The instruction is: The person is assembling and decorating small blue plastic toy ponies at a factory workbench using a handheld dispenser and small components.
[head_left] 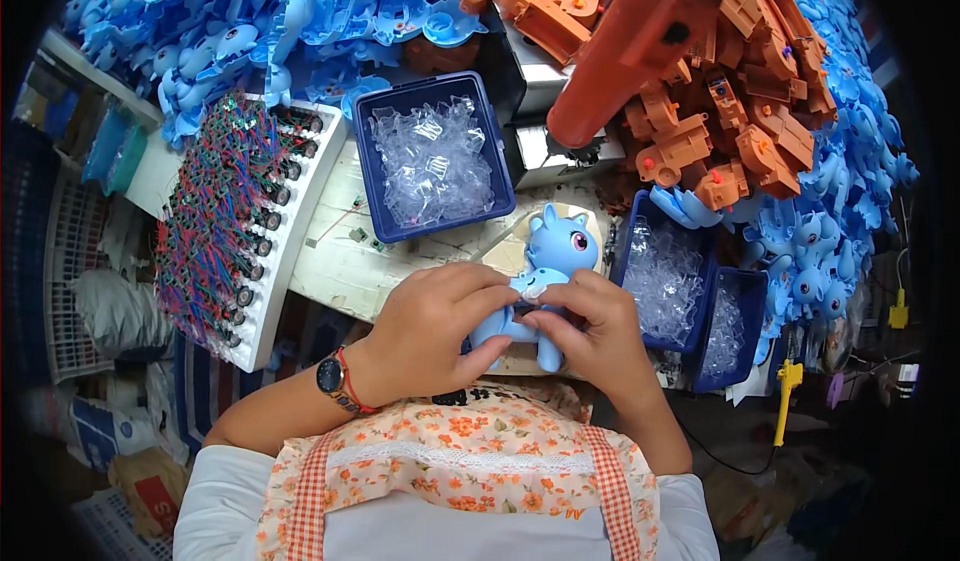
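Between my two hands, near the table's front edge, is a blue toy pony (563, 244), its head pointing away from me and one large purple-pink eye showing. My left hand (440, 316) is closed around its rear part, with the thumb low on the body. My right hand (592, 326) pinches the body on the other side, fingertips close to a small whitish patch (535, 283) on the back. What that patch is, I cannot make out. The legs point down toward me, partly covered by my fingers.
A blue bin (435, 156) of clear plastic pieces stands behind; two more bins (668, 276) (728, 329) sit right. Left is a white foam tray (300, 231) of wired parts. Blue shells (225, 41) and orange housings (700, 131) pile behind, under a red tube (635, 51). A yellow tool (789, 401) hangs right.
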Demonstrator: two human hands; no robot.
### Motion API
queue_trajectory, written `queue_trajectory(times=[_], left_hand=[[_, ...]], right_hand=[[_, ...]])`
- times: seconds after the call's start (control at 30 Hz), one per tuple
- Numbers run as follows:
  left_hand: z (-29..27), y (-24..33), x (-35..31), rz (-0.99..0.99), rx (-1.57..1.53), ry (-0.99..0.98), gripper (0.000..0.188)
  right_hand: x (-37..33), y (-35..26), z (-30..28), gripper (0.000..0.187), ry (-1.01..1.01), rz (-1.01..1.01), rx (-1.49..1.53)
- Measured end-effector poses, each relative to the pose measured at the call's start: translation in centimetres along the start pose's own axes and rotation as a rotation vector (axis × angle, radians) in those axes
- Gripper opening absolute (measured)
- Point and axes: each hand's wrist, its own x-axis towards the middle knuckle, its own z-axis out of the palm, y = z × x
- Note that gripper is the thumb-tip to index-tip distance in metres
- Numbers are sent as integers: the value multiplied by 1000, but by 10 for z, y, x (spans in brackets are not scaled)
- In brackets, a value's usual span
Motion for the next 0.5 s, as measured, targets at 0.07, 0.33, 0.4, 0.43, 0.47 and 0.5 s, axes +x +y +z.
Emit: queue_trajectory(times=[0.07, 0.33, 0.4, 0.43, 0.47, 0.5], left_hand=[[1, 1, 1, 11, 15, 10, 41], [12, 15, 1, 228, 390, -56, 42], [19, 19, -1, 295, 583, -68, 37], [21, 24, -2, 291, 595, -60, 37], [22, 27, -1, 302, 718, -105, 36], [23, 31, -1, 307, 841, -148, 37]], right_hand=[[0, -1, -1, 17, -4, -34, -78], [-12, -18, -1, 13, -80, -200, -503], [-16, -23, 3, 13, -72, -206, -555], [-18, -26, 5, 13, -67, -202, -609], [-17, -25, 3, 15, -98, -204, -618], [-16, -25, 3, 15, -97, -229, -622]])
